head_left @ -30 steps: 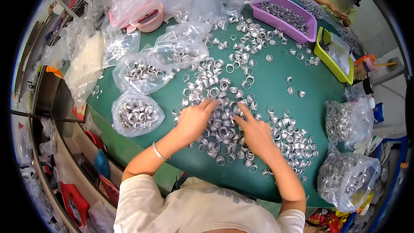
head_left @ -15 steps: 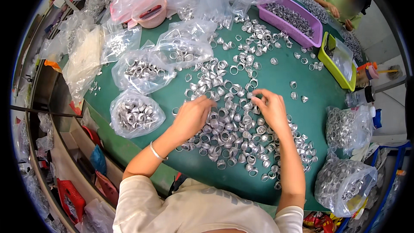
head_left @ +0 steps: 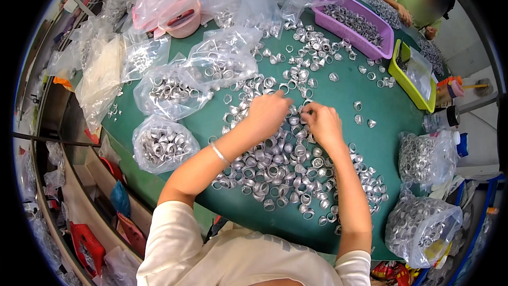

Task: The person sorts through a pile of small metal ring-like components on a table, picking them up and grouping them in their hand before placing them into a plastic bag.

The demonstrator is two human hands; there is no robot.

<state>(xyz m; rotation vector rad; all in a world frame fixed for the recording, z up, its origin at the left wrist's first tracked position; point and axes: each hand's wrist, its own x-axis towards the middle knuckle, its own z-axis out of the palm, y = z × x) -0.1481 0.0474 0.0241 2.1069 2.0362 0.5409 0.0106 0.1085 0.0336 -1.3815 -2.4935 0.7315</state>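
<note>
So, compared with half a second ago, your left hand (head_left: 269,114) is sitting further toward the far edge of the table (head_left: 338,91) and a bit more to the right, while your right hand (head_left: 324,124) is creeping only slightly toward that edge. As far as I'm judging, that's meaning you're working the far side of the heap of silvery rings (head_left: 272,160) and leaving the near side alone. The heap is lying mid-table, spreading down toward the near edge. Your hands are staying apart, just beside each other: the left is curling over the rings, the right is bringing thumb and fingers close together, and I'm not managing to tell if either is gripping one. Writing-wise, your pale shirt (head_left: 233,257) is showing some grey lettering, and the red packet (head_left: 390,271) below the near right corner is coming out too small to read.
</note>
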